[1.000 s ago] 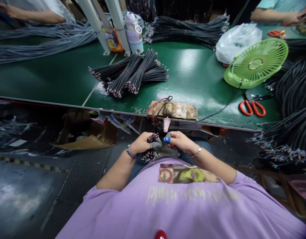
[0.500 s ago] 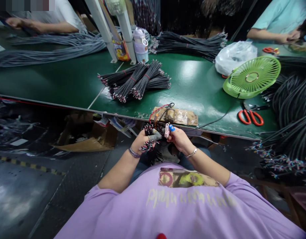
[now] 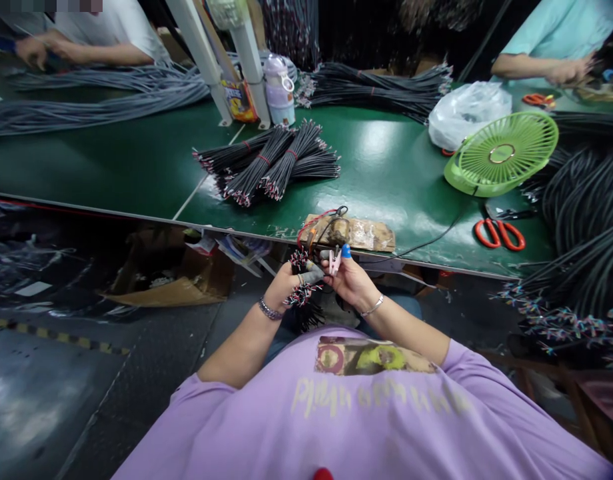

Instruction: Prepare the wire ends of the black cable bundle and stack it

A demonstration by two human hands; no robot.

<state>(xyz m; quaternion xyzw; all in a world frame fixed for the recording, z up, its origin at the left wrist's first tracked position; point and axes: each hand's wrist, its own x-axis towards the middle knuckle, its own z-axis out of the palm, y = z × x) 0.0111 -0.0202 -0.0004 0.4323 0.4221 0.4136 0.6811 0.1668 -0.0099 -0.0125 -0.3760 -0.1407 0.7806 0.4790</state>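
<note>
My left hand (image 3: 281, 283) is closed around a bunch of black cables (image 3: 301, 292) whose stripped ends show red, white and black wires. Grey covering wraps its thumb. Close beside it, my right hand (image 3: 354, 283), with a blue cover on the thumb, pinches a small pale pink clip (image 3: 335, 262) that looks like a clothes peg. The fingertips of both hands nearly meet; whether a single wire runs between them is too small to tell. Just beyond them, a worn wooden block (image 3: 364, 233) with red and black leads lies at the bench edge.
Tied black cable bundles (image 3: 274, 160) lie on the green bench (image 3: 151, 173). To the right are a green fan (image 3: 501, 153), red-handled scissors (image 3: 499, 233), a plastic bag (image 3: 469, 113) and a large cable pile (image 3: 586, 227). A bottle (image 3: 279, 90) stands behind. Two people work across the bench.
My right hand has moved slightly left, closer to my left hand, and the pink clip has turned in its fingers. My left hand keeps its hold on the cables.
</note>
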